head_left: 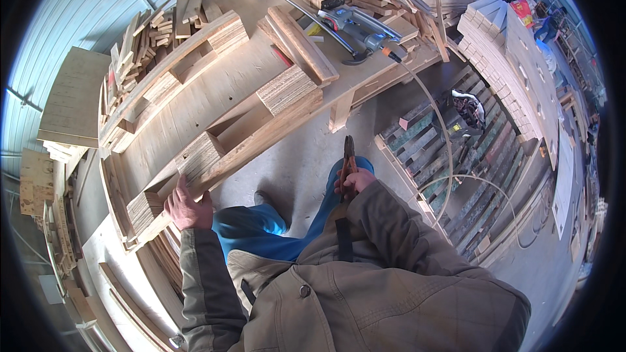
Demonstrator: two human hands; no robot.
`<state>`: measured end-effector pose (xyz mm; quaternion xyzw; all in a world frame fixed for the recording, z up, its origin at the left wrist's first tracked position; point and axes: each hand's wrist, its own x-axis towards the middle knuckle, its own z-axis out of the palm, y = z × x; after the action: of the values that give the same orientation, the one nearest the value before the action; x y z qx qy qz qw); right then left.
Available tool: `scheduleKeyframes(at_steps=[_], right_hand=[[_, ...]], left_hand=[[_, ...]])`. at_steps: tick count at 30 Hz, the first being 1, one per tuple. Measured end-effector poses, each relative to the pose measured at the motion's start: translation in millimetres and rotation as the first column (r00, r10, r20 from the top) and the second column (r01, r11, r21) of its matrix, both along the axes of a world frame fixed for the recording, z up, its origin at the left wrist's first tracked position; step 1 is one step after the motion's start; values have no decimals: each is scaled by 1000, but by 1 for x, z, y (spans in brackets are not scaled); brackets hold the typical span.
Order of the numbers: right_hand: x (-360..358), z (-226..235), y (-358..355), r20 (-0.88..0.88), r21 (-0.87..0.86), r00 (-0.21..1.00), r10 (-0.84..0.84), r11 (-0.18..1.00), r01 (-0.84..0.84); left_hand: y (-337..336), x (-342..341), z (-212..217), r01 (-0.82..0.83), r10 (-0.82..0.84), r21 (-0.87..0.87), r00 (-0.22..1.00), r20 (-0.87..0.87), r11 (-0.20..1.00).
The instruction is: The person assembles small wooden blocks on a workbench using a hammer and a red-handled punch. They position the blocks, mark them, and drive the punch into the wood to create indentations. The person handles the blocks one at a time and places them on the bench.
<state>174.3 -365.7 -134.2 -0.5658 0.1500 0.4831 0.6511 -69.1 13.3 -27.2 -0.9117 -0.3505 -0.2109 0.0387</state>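
A wooden pallet [228, 168] made of long boards and laminated spacer blocks lies on the workbench, mostly on its left part. My left hand [188, 207] is closed on its near edge, beside a spacer block, with the fingertips against the wood. Close to my right knee, my right hand [356, 182] is wrapped around a pair of pliers [349, 148]. Their dark jaws point up and away from me, and the handles look reddish-brown. The pliers touch no wood.
Pneumatic nail guns [373, 40] lie on the bench's far right, with an air hose [450, 150] trailing to the floor. Wood offcuts [147, 39] are heaped behind the pallet. A slatted pallet [482, 163] sits on the floor at right, near stacked timber [495, 72].
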Motion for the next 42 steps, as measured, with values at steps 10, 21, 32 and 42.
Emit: scheduleKeyframes(at_steps=[10,21,32,42], right_hand=[[-1,6,1,10,-9,1000,-4,1000,4],[-1,10,1,24,-9,1000,7,1000,-7],[-2,18,1,3,-3,1000,-9,1000,9],[-1,15,0,-13,0,1000,-6,1000,6]], left_hand=[[0,1,0,22,-23,71,1000,16,997],[-1,1,0,28,-30,71,999,24,997],[-1,1,1,-19,19,3,1000,-3,1000],[-1,2,-2,35,-38,77,998,41,996]])
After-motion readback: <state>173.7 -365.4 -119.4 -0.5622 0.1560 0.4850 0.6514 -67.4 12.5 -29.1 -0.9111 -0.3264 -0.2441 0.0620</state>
